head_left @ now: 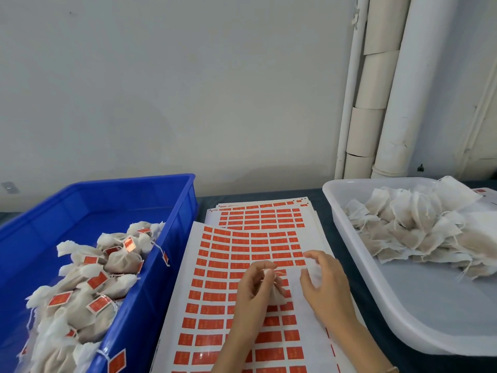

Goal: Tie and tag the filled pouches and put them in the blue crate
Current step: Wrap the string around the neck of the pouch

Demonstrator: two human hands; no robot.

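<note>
**Q:** Where are the hands, and what do they hold?

**A:** Both are at lower centre of the frame. The left hand [255, 289] has its fingers curled round a small filled pouch [275, 293] and pinches its gathered neck, where a thin string [270, 271] shows. The right hand [326, 288] is just to its right, fingers loosely bent and thumb apart. A white blur sits between them, so I cannot tell whether it holds anything.

**Q:** What lies beneath them?

**A:** A label sheet [215, 292] of glossy white backing with rows of small orange-red rectangular tags. There is a bare strip under the right hand.

**Q:** How should this step be done well?

**A:** Tying looks to be the step in hand. Keep the neck pinched so the filling stays in, and draw the string snug. Then lift one tag by a corner from the row beside the bare strip.

**Q:** And where does it go?

**A:** Into the blue crate [172, 211] at the left of the frame, which is smooth, hard plastic. It holds a heap of tied pouches [118, 262], plump, gauzy and off-white, each with an orange tag. At the right, a white tray [349, 184] holds flat, frayed untied pouches [419, 227].
</note>
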